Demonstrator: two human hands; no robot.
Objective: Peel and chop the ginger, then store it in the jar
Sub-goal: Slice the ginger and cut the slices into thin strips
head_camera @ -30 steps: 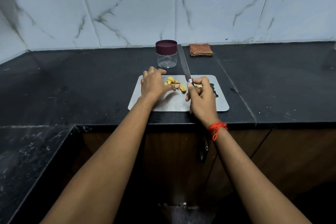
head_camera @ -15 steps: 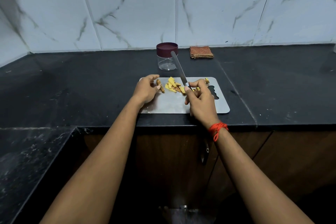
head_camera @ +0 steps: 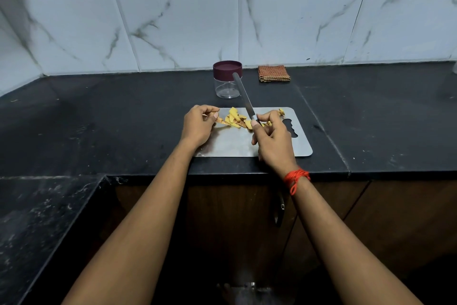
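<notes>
The left hand [head_camera: 197, 127] pinches a thin brown ginger peel [head_camera: 221, 120]. The right hand [head_camera: 273, 140] grips a steel knife [head_camera: 243, 95]; yellow ginger slices [head_camera: 233, 116] lie between them.

Ginger bits on the steel board, mid-chop

Left hand [head_camera: 197, 124] pinches a brownish peel strip [head_camera: 220, 120], right hand [head_camera: 273, 140] grips a long steel knife [head_camera: 244, 98] over yellow ginger slices [head_camera: 235, 118] on the flat metal cutting board [head_camera: 231, 144] (maroon-lidded clear jar [head_camera: 227, 79] just behind).
</notes>
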